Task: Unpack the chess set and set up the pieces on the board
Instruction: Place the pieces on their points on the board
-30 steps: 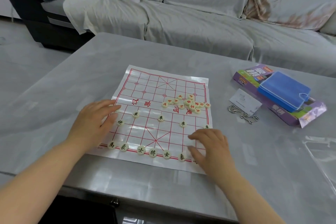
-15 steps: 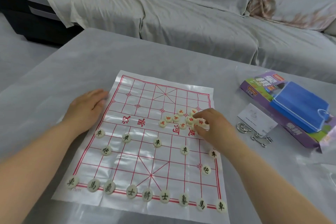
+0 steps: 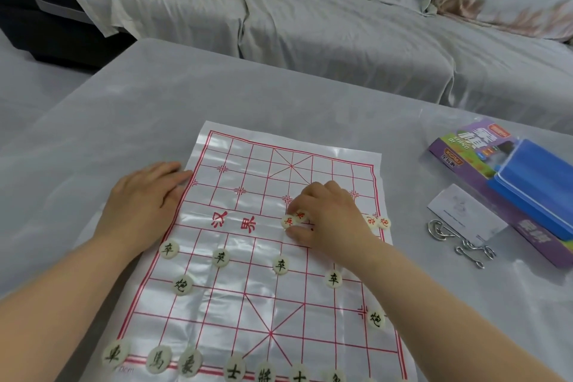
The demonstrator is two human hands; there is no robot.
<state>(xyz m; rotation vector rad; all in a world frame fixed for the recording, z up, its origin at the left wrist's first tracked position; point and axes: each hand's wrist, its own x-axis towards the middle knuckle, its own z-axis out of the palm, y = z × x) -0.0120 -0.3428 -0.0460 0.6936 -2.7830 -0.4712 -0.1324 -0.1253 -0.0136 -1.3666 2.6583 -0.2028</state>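
black pieces (image 3: 280, 265) are lined up on the near half of the board (image 3: 248, 304). right hand (image 3: 331, 217) is mid-board, fingers and thumb curled round some red pieces (image 3: 288, 222). left hand (image 3: 142, 205) lies flat, fingers together, on the board's left edge. blue case (image 3: 539, 189) sits far right.

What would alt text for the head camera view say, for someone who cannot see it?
A person's right hand curls round red-lettered pieces at the middle of a chess board, while the left hand lies flat on its left edge. Black-lettered pieces stand set out on the near half; a blue case lies to the right.
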